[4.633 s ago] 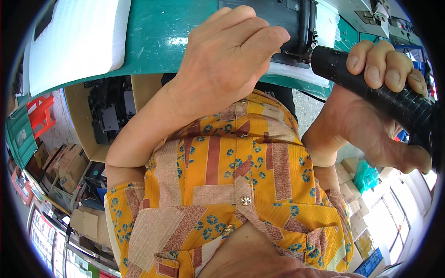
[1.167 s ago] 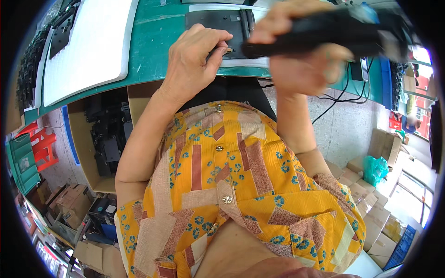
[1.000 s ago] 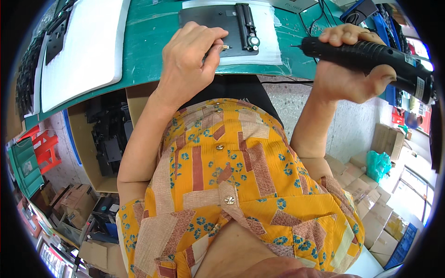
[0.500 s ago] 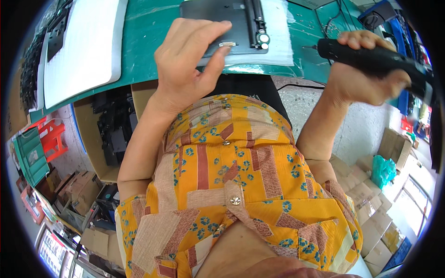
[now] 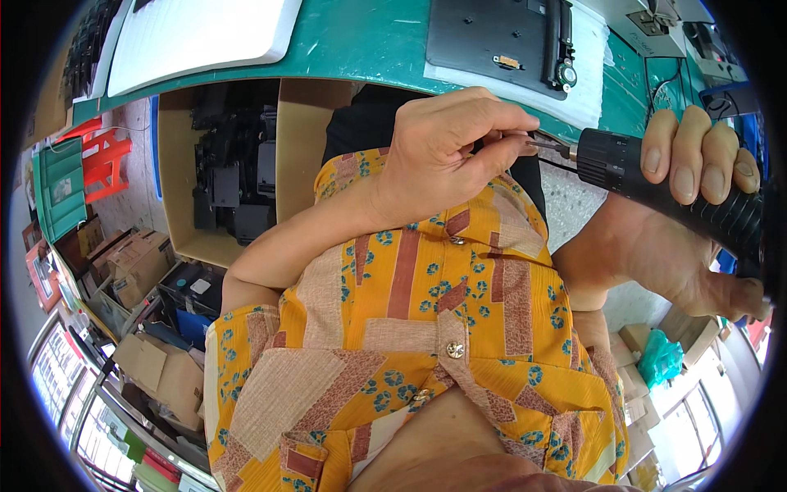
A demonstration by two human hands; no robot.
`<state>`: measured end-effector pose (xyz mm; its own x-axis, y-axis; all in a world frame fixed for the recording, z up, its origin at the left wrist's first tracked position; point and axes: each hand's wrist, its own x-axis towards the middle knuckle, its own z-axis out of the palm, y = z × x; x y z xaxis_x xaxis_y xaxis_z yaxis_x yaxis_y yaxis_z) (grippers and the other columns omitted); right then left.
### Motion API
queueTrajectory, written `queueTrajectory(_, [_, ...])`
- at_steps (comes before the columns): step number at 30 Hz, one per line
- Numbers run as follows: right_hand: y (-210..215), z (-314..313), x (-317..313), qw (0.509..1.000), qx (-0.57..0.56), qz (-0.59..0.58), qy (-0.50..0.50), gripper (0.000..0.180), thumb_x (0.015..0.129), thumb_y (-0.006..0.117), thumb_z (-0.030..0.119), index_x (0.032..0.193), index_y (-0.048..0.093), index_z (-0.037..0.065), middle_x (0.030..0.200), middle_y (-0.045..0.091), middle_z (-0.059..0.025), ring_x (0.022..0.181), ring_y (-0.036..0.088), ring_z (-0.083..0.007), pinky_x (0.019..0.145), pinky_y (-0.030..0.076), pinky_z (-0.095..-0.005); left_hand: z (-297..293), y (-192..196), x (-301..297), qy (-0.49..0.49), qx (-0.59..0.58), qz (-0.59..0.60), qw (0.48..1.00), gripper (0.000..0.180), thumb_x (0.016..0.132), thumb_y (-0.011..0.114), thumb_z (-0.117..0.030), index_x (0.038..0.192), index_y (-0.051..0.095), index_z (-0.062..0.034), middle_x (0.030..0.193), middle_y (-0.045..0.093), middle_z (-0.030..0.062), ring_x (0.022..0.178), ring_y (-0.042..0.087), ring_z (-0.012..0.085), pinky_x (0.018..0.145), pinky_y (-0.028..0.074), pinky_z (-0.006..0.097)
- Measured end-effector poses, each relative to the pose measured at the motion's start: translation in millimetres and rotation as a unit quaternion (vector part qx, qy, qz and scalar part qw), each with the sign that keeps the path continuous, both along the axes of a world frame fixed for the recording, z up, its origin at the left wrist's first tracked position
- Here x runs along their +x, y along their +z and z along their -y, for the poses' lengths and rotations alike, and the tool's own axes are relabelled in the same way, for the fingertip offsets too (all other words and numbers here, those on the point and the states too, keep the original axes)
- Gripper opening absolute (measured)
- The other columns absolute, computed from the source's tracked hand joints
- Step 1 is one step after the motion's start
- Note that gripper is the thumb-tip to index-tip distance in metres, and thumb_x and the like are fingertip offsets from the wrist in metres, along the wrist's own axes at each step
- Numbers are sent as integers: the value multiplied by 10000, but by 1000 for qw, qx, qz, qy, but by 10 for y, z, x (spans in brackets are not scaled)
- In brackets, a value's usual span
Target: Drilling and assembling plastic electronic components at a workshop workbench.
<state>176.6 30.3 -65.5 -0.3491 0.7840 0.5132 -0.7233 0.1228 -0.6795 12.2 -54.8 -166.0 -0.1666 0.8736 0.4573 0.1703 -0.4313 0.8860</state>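
My right hand (image 5: 652, 246) is wrapped round a black electric screwdriver (image 5: 613, 164), held nearly level with its bit pointing left. Thumb and forefinger of my left hand (image 5: 455, 148) are pinched together at the tip of the thin bit (image 5: 549, 147). Whatever they hold there is too small to make out. Just beyond my hands lies a flat black panel (image 5: 471, 37) with a dark bar and round fittings along its right side. A small brass-coloured piece (image 5: 507, 62) sits near its front edge. Neither hand touches the panel.
White foam sheet (image 5: 586, 98) lies under the panel on the green-topped bench (image 5: 361, 49). Another thick white sheet (image 5: 205, 33) is at the left. An open carton (image 5: 184, 205) of black parts stands below the bench edge. Cables (image 5: 652, 90) hang near a grey box at the right.
My left hand has left the panel and moved right to the screwdriver bit. The screwdriver has come lower and closer, and the whole view has shifted.
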Motion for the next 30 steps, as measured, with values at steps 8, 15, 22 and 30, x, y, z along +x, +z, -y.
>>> queueTrajectory(8, [-36, -2, -59, 1000, -4, -9, -4, 782, 644, 826, 676, 1079, 574, 77, 932, 539, -24, 807, 514, -172, 750, 397, -341, 58, 36, -51, -17, -25, 15, 999, 225, 857, 779, 63, 1063, 763, -26, 909, 739, 43, 670, 647, 21, 564, 462, 159])
queueTrajectory(15, [-62, -57, -69, 999, -4, -25, -20, 785, 627, 828, 676, 1061, 562, 79, 922, 538, -26, 803, 516, -176, 745, 399, -352, 103, -3, -34, -62, -106, 133, 983, 154, 908, 743, 45, 1058, 749, 14, 956, 754, 58, 782, 687, 36, 681, 525, 157])
queueTrajectory(22, [-91, -90, -81, 999, 1, -28, -20, 788, 622, 826, 681, 1057, 565, 78, 921, 542, -27, 803, 520, -177, 745, 403, -355, 88, -15, -67, -29, -81, 93, 992, 103, 925, 736, 18, 1027, 749, 21, 941, 753, 61, 780, 688, 49, 668, 533, 168])
queueTrajectory(30, [-92, -85, -81, 1000, 19, -11, -6, 796, 628, 817, 695, 1067, 587, 73, 929, 554, -25, 808, 527, -176, 748, 409, -351, 34, -10, -59, 62, 23, -17, 998, 125, 833, 824, 9, 922, 746, -30, 770, 704, 10, 540, 550, 10, 477, 396, 178])
